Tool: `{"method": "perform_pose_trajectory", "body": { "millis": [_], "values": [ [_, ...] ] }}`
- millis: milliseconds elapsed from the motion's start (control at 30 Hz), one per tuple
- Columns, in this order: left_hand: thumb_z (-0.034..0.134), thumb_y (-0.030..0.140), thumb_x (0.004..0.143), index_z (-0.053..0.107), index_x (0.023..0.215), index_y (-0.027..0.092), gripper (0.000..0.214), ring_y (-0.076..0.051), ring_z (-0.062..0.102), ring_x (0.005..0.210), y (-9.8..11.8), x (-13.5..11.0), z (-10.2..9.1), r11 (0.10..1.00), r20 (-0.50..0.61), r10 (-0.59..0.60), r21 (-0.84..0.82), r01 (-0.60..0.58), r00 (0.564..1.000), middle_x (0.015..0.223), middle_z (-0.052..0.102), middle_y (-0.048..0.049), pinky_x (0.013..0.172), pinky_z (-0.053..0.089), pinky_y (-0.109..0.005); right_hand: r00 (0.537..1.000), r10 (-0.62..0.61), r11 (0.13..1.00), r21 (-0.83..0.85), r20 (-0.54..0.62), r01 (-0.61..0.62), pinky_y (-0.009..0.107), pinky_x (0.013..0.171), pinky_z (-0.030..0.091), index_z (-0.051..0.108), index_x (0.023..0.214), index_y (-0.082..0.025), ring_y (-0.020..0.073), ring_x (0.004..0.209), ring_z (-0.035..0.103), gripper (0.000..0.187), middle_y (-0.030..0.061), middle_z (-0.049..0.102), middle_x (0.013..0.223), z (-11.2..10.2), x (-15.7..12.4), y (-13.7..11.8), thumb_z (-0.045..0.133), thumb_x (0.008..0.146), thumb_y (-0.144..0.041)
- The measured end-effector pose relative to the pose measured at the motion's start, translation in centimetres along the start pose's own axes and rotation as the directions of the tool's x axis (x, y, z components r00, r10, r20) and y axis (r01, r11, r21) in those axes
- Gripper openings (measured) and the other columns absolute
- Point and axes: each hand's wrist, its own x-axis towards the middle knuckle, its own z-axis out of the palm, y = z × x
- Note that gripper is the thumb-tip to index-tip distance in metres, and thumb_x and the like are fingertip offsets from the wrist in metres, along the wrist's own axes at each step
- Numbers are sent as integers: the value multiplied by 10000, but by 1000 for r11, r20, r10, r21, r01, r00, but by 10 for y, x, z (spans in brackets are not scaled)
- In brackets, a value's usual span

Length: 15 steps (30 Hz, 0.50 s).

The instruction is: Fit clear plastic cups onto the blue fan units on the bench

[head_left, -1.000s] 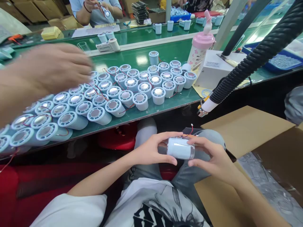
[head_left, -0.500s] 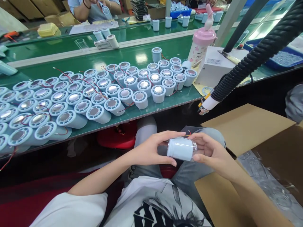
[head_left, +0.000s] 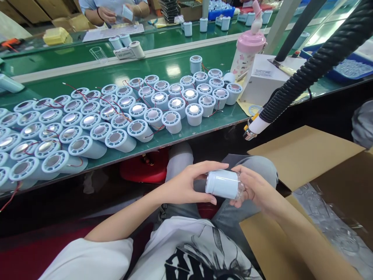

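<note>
Left hand point(head_left: 188, 186) grasps the blue cylinder point(head_left: 222, 184); right hand point(head_left: 257, 190), opposite, grips its clear cover point(head_left: 241, 189); even, well-aligned pressure is advisable.

No text is legible, neither on the shirt point(head_left: 159, 249) nor the white box point(head_left: 259, 85).

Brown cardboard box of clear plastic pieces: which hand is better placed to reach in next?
Probably the right hand: it is nearer the brown cardboard box, though gripping the clear end of the light-blue cylinder; the left hand, at the other end, is farther.
</note>
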Motion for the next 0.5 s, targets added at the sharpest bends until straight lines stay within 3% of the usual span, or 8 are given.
{"method": "perform_pose_trajectory", "body": {
  "millis": [300, 400, 500],
  "values": [
    [826, 181, 674, 525, 1362, 311, 762, -281, 447, 1357, -6, 1, 1, 996, 2, 68, -58, -68, 998, 1462, 478, -97, 1077, 451, -416, 989, 109, 981, 147, 99, -123, 126, 434, 514, 521, 842, -177, 112, 469, 658, 478, 6, 669, 582, 7, 2, 1, 551, 867, -653],
    [834, 169, 661, 542, 1344, 321, 758, -282, 444, 1355, -7, 2, 0, 993, -8, 104, -58, -104, 995, 1465, 471, -93, 1049, 473, -393, 977, 170, 963, 190, 129, -193, 115, 428, 510, 580, 901, -145, 97, 462, 655, 469, 43, 694, 632, 7, 3, 0, 360, 998, -547],
    [822, 162, 677, 538, 1341, 327, 741, -270, 443, 1348, -6, 2, 1, 995, -6, 89, -40, -90, 996, 1429, 499, -84, 1022, 488, -367, 962, 223, 944, 211, 158, -253, 96, 417, 491, 626, 908, -111, 79, 444, 644, 592, 79, 707, 664, 8, 5, -1, 195, 1040, -494]
  ]
}}
